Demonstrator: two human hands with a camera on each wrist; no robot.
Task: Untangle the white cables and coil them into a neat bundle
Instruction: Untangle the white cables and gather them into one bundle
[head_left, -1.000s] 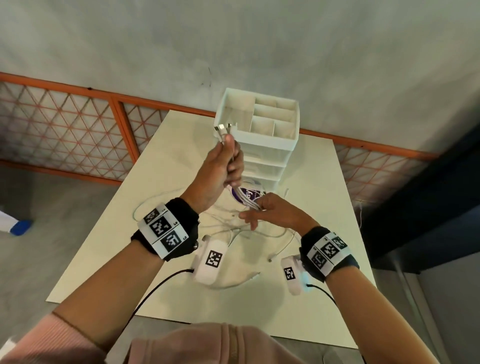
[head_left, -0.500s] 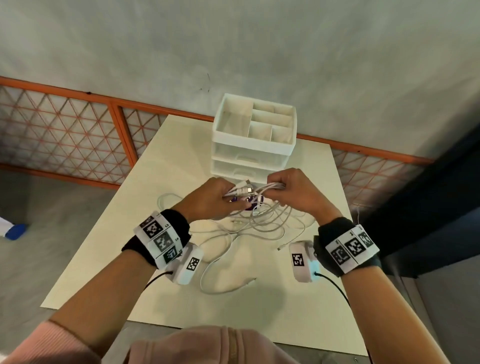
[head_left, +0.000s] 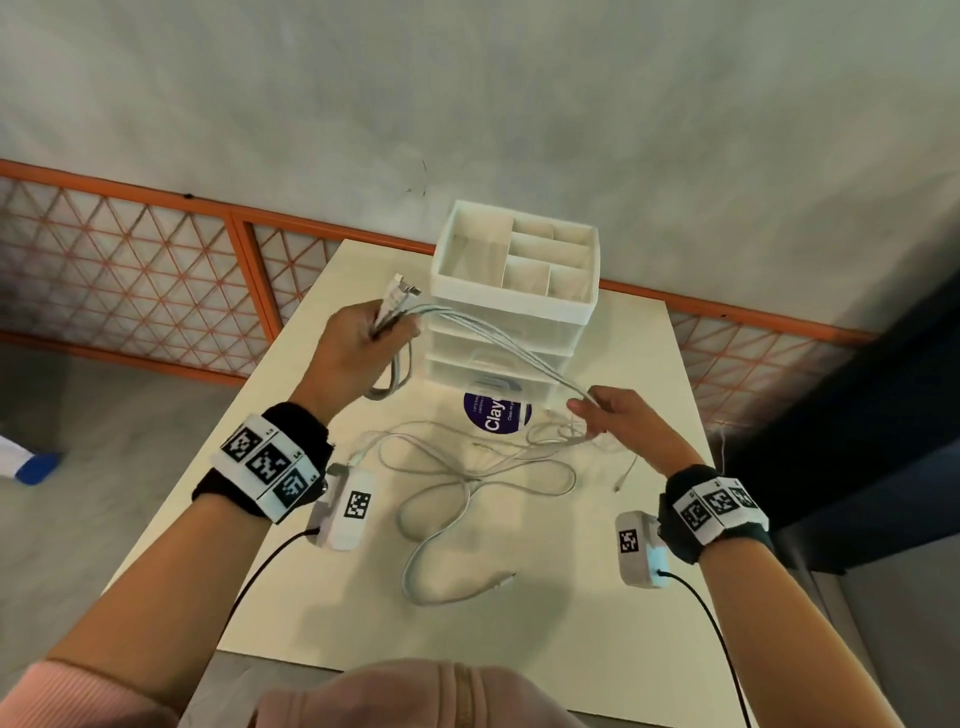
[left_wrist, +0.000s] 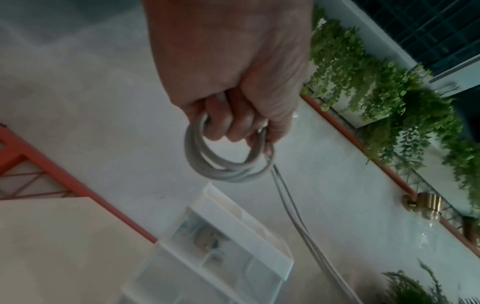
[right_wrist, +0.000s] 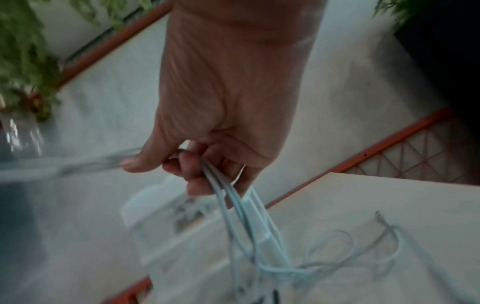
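Observation:
My left hand (head_left: 363, 345) is raised left of the organizer and grips a bunch of white cables (head_left: 498, 338), their plug ends (head_left: 400, 288) sticking up past the thumb. A short coiled loop (left_wrist: 223, 164) hangs under its curled fingers. The strands run taut across to my right hand (head_left: 605, 415), which pinches them in its curled fingers (right_wrist: 192, 170) above the table. Loose white cable loops (head_left: 467, 493) lie tangled on the cream table (head_left: 623, 597) between my wrists.
A white drawer organizer (head_left: 514, 280) with open top compartments stands at the table's far middle, right behind the taut strands. A purple round sticker (head_left: 496, 415) lies before it. An orange lattice railing (head_left: 156, 270) runs behind the table; a dark wall stands to the right.
The hands were together over the pile half a second ago. Now the left has lifted up and left with the plug ends, the right has drawn down and right, stretching the cables between them.

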